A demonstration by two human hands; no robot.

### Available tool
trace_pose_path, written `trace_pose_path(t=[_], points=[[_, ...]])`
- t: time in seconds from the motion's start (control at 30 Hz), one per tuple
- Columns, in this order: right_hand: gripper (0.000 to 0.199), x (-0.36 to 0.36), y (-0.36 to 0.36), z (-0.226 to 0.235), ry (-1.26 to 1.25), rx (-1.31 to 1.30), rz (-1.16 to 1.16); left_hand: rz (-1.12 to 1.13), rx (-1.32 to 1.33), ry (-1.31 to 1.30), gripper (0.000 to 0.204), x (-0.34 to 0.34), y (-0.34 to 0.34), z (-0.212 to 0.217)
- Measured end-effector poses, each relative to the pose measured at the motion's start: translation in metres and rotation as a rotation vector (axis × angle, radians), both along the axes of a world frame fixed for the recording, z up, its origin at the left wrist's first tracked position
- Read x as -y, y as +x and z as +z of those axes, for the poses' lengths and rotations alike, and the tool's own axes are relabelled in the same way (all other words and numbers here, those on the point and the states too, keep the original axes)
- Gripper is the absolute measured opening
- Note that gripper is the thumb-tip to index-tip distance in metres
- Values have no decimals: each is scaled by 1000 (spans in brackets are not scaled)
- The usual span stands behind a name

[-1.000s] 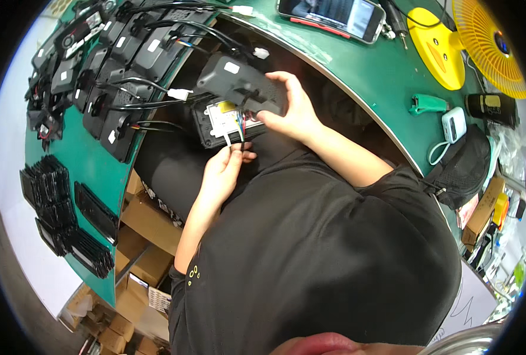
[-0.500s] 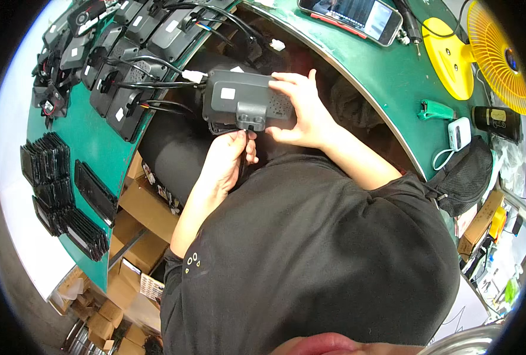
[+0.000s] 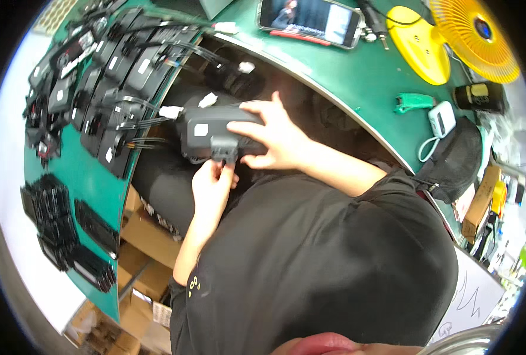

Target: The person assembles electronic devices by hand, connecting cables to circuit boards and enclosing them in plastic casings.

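A dark grey plastic module (image 3: 206,136) with a small white sticker lies over my lap, in front of the green bench (image 3: 357,77). My right hand (image 3: 272,139) grips its right end from above. My left hand (image 3: 211,188) sits just under its lower edge, fingertips pinching at a small connector tab there. A white plug on thin wires (image 3: 171,111) hangs off the module's left end.
Several similar black modules with wires (image 3: 106,77) are stacked on the bench to the left. Flat black parts (image 3: 67,231) lie lower left. A phone (image 3: 309,21), a yellow fan (image 3: 473,38), a green tool (image 3: 414,102) and a white charger (image 3: 441,118) sit at right. Cardboard boxes (image 3: 147,236) stand below.
The module was turned from its open, wired side to its closed grey side and shifted slightly. My left hand moved from its face to its lower edge.
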State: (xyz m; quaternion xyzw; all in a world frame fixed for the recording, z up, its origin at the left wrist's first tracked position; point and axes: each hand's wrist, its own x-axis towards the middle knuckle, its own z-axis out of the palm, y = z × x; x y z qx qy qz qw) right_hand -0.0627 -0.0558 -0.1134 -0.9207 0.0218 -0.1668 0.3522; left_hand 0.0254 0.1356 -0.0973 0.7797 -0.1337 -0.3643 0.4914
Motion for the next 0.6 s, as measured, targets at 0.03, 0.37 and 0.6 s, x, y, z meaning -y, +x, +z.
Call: trace_pose_path(t=[0.03, 0.37, 0.6], points=[[75, 1, -1, -2, 0, -20, 9, -13, 32, 26, 21, 1, -1, -1], [80, 0, -8, 10, -70, -12, 44, -298, 845, 203, 14, 2, -8, 22], [75, 4, -10, 24, -42, -75, 32, -381, 1117, 237, 15, -2, -6, 22]])
